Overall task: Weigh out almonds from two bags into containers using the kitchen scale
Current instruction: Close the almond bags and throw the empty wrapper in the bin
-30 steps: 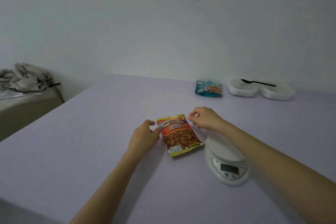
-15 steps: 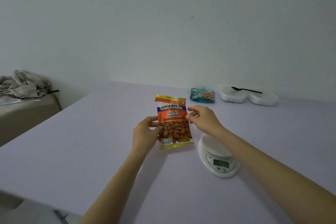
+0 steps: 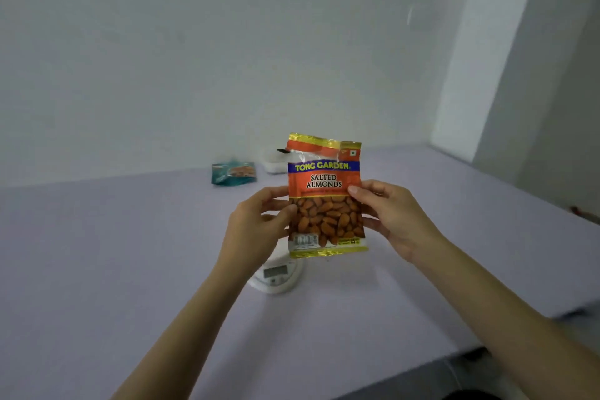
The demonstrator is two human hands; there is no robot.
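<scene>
An orange salted-almonds bag is held upright in the air above the lilac table, its top edge partly torn. My left hand grips its left side and my right hand grips its right side. Below and behind the bag, the white kitchen scale sits on the table, partly hidden. A teal almond bag lies at the back. A white container with the tip of a black spoon shows behind the held bag; the rest is hidden.
A pale wall stands close behind the table, with a corner column at the right. The table's near right edge drops off to a dark floor.
Both hands have lifted the orange bag off the table and raised it upright in front of the camera. The view has swung to the right, so the scale now appears left of the bag.
</scene>
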